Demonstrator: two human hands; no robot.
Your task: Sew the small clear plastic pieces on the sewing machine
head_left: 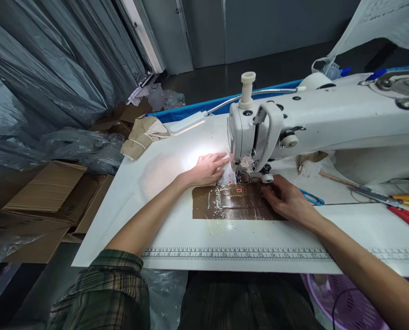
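The ruler (235, 255) printed along the table edge lies nearest, in front of the sewing machine (259, 133). A small white piece (229, 176) lies under the machine's needle, the left hand (207, 169) pressing it flat with fingers spread. The right hand (285, 199) rests flat, holding nothing, on the brown patch (232, 201) before the machine. The sewing seems only at its start.

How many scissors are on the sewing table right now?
2: blue-handled scissors just right of the right hand; red-handled scissors near the table's right edge. More may lie out of frame.
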